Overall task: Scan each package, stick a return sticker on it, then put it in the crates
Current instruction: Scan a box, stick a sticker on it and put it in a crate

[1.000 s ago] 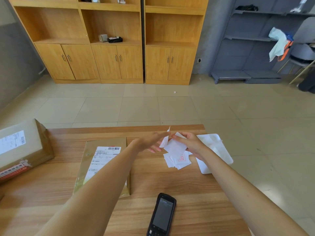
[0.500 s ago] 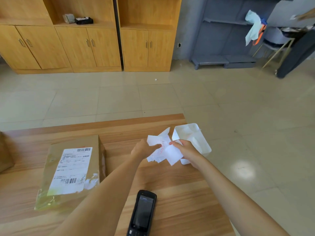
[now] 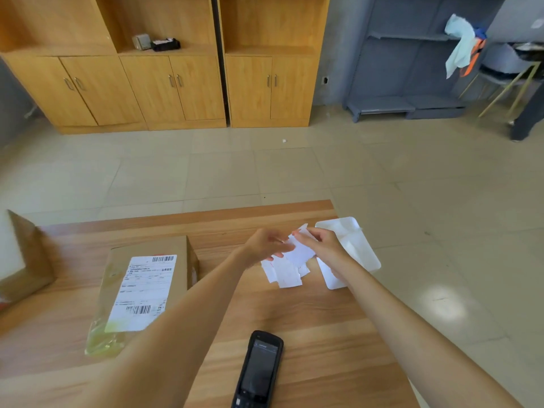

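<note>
My right hand point(image 3: 321, 244) pinches a white sticker sheet point(image 3: 301, 253) just above a small pile of stickers point(image 3: 285, 275) on the wooden table point(image 3: 309, 319). My left hand point(image 3: 263, 245) reaches the sheet's left edge with its fingertips; motion blur hides its grip. A flat cardboard package point(image 3: 147, 290) with a white barcode label lies left of my arms. A second, larger package point(image 3: 23, 260) sits at the table's left edge. The black handheld scanner point(image 3: 260, 369) lies screen up near the front edge, between my forearms. No crate is in view.
A white plastic tray point(image 3: 356, 245) sits at the table's right edge, behind my right hand. Beyond the table are a tiled floor, wooden cabinets point(image 3: 176, 89) and a grey shelf unit point(image 3: 412, 69) with cloth hanging on it.
Half a second ago both hands held a bunch of stickers off the table. Now the pile lies on the table and one sheet stays between my hands. My head has turned slightly left.
</note>
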{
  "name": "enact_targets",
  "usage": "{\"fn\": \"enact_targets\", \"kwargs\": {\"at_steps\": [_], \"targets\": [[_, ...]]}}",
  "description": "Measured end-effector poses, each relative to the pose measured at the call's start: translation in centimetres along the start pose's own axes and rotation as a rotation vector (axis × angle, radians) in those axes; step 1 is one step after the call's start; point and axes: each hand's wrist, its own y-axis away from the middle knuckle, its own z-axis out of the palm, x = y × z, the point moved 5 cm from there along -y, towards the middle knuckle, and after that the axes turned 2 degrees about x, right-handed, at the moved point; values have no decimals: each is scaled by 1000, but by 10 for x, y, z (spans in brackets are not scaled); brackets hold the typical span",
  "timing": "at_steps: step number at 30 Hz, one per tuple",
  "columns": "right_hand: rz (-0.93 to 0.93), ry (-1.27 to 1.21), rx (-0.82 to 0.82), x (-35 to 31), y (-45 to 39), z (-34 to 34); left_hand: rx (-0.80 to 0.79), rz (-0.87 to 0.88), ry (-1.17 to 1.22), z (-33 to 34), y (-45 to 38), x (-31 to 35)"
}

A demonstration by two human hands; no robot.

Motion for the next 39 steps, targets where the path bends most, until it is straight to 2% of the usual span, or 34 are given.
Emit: {"fn": "enact_targets", "kwargs": {"at_steps": [4,7,12,18,22,26,31,39], "targets": [[-58,9,133,-19,-2,13,166,134,-8,-30,14,10],[-114,78,207,-31,2,19,238,171,-26,-46,29,9],[-172,107,171,-39,9,40,207,223,-20,-58,50,5],[-110,11,38,-42,13,67,230,247,65,-73,69,1],[-177,71,24,-47,16,74,184,177,78,-75,75,-3],[-220,137,67,-54,22,80,141,104,223,-67,79,0],[-279,184,56,-54,27,80,228,119,252,-67,77,-2],[-290,105,-3,-53,27,76,223,126,286,-70,75,0]]}}
